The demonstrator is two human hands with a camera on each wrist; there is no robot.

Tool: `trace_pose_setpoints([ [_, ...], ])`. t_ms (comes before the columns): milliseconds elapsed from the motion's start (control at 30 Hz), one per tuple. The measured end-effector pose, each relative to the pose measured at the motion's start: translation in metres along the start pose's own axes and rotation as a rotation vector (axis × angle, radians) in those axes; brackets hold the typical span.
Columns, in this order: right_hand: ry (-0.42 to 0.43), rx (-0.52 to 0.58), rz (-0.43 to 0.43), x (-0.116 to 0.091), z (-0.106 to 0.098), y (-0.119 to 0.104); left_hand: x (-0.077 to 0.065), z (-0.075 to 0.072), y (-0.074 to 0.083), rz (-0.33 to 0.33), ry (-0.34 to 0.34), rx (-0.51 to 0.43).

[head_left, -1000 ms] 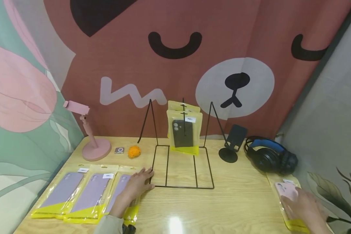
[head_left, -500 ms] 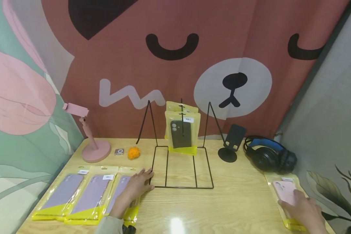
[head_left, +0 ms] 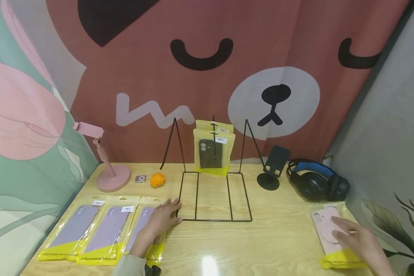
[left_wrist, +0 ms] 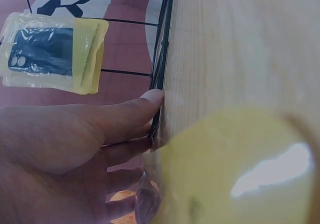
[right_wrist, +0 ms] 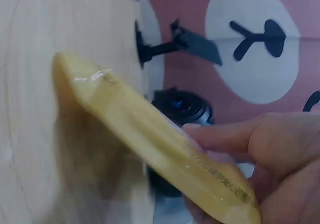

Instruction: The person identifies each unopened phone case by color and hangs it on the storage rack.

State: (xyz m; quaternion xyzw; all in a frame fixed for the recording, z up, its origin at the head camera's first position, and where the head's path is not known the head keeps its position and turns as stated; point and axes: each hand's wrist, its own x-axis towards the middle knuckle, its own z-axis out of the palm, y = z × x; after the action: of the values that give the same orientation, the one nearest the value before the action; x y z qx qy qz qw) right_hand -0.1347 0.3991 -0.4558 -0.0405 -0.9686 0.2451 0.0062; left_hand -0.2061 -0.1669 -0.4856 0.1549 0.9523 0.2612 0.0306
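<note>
At the right of the head view, my right hand (head_left: 360, 239) pinches a bagged pink phone case (head_left: 326, 230) between thumb and fingers. The bag's yellow lower part (right_wrist: 145, 134) slants above the tabletop in the right wrist view. My left hand (head_left: 162, 218) holds the front left corner of a black wire display rack (head_left: 214, 220), its thumb against the wire in the left wrist view. Yellow-edged bags with a black phone case (head_left: 210, 155) in front hang from the rack's hook. Beside my left forearm lie several bagged purple phone cases (head_left: 105, 228).
A pink stand (head_left: 113, 178), a small clip-like music player (head_left: 140, 179) and an orange ball-shaped thing (head_left: 157, 180) stand back left. Behind the right hand are a black phone stand (head_left: 269, 181) and headphones (head_left: 314, 184). A bear-print curtain (head_left: 141, 69) closes off the back.
My right hand has taken hold of the bagged pink phone case and lifted and tilted it off the table. The hanging bags have swung slightly. My left hand stays on the rack.
</note>
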Motion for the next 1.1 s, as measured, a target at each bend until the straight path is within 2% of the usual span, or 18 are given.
trace_pose_setpoints([
  [67,0.051,0.015,-0.044,-0.003,0.000,-0.011,0.000,0.000,-0.001,-0.002,-0.003,0.003],
  [167,0.116,0.046,-0.061,-0.006,0.001,-0.030,0.000,0.000,-0.001,-0.009,-0.009,-0.003],
  [267,0.161,0.128,-0.108,-0.009,0.002,-0.051,-0.001,0.000,-0.002,-0.021,-0.014,-0.011],
  [500,0.249,0.319,-0.311,-0.025,0.000,-0.101,-0.003,0.001,-0.001,-0.017,-0.013,-0.011],
  [667,0.236,0.439,-0.503,-0.035,0.000,-0.124,-0.003,0.001,0.000,-0.011,-0.020,-0.009],
  [733,0.201,0.548,-0.597,-0.037,0.002,-0.131,-0.002,0.000,0.000,-0.012,-0.020,-0.009],
  [800,0.178,0.625,-0.650,-0.038,0.004,-0.137,-0.002,-0.001,0.000,-0.015,-0.016,-0.009],
  [900,0.200,0.661,-0.650,-0.038,0.007,-0.146,0.000,-0.002,0.000,-0.007,-0.005,-0.006],
  [1033,0.260,0.597,-0.571,-0.036,0.010,-0.151,0.001,-0.001,-0.002,-0.007,-0.010,-0.005],
  [1100,0.262,0.602,-0.589,-0.033,0.013,-0.151,0.001,0.000,-0.003,-0.010,-0.018,-0.005],
])
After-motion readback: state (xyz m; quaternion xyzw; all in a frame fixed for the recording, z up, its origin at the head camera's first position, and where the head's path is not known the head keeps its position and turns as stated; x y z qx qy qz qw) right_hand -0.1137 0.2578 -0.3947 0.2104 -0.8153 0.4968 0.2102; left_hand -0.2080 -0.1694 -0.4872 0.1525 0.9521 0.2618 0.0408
